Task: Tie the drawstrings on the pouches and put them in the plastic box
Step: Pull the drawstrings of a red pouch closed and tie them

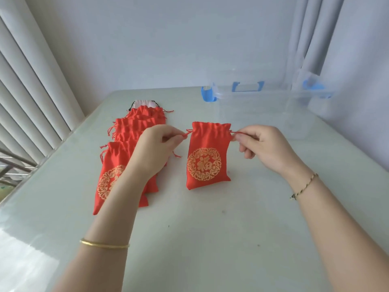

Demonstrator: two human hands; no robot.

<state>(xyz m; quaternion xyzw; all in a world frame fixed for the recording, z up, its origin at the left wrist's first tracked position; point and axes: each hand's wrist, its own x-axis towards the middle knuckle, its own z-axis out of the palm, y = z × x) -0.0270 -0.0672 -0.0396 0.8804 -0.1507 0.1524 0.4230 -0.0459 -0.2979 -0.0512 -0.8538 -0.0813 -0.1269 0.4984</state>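
Observation:
A red pouch (208, 154) with a gold round emblem lies flat in the middle of the table, its top gathered. My left hand (155, 148) pinches the pouch's left drawstring end, and my right hand (265, 146) pinches the right one; both cords run out sideways from the gathered top. A row of several more red pouches (120, 165) lies overlapping to the left, partly under my left forearm. The clear plastic box (273, 106) with blue latches stands at the back right and looks empty.
A pale pouch with black cord (145, 103) peeks out at the far end of the row. The pale green table (210, 239) runs wide toward me. Vertical blinds hang at the left, curtains behind the box at the right.

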